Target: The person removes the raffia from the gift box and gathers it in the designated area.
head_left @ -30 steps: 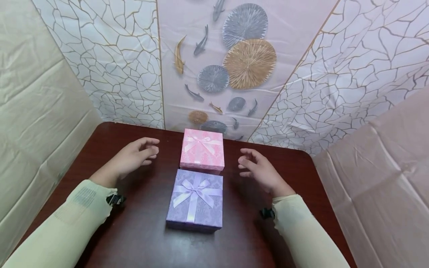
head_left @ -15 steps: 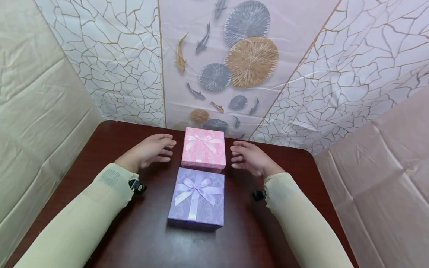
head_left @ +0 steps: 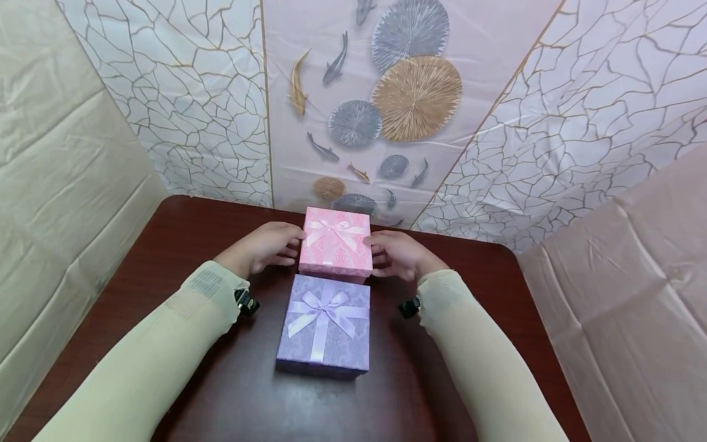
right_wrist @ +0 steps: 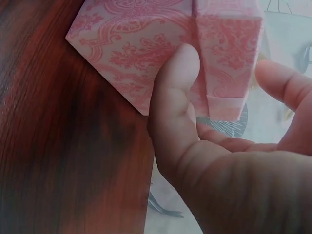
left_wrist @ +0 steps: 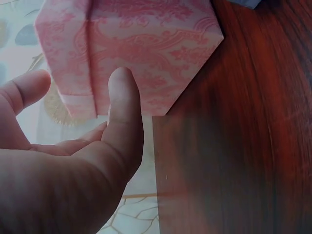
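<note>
A pink gift box with a pale ribbon bow on its lid stands at the back of the dark wooden table. My left hand is at its left side, fingertips right at the lid's edge. On the opposite side my right hand reaches the box's right wall with fingers loosely bent. In the left wrist view the thumb points at the box's patterned side. The right wrist view has the other thumb overlapping the box wall. Directly in front of the pink box sits a purple gift box, also with a bow.
The table is reddish brown and glossy. Behind it hangs a patterned cloth with fish and round leaves. Beige cloth walls close in the left and right sides.
Both hands have moved inward from either side, from well apart to right at the pink box's sides. The two boxes have stayed in place.
</note>
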Motion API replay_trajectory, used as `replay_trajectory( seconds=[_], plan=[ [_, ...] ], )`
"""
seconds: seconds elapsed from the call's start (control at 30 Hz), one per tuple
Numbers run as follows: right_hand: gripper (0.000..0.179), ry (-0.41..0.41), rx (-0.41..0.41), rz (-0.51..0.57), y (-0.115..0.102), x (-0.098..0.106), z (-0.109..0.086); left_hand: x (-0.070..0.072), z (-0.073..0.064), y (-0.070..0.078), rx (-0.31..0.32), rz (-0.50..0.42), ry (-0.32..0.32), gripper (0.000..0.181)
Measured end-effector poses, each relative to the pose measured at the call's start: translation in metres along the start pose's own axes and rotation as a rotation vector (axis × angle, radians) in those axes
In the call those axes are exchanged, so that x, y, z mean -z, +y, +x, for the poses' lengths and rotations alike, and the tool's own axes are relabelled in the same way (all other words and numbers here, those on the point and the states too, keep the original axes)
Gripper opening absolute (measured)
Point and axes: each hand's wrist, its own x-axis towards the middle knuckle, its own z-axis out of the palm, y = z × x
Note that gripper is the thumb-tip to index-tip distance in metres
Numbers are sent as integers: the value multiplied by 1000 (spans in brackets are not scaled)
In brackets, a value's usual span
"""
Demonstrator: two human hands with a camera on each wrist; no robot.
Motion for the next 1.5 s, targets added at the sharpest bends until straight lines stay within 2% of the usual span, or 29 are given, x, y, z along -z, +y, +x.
replay_trajectory(
  seconds=[0.23, 0.47, 0.97, 1.27, 1.5],
  plan=[
    [45, -2, -4, 12, 0, -2, 7, -1, 1, 3, -9, 27, 5, 55],
    [52, 8, 8, 17, -1, -2, 9, 1, 5, 5, -6, -29, -14, 56],
    [55, -29, 17, 15, -3, -3, 7, -3, 8, 8, -27, -31, -42, 48],
    [55, -28, 24, 17, -3, -2, 6, -3, 12, 8, -21, -19, -40, 46],
    [48, -23, 32, 18, -7, -4, 3, -2, 9, 13, -27, -22, -34, 45]
  ],
)
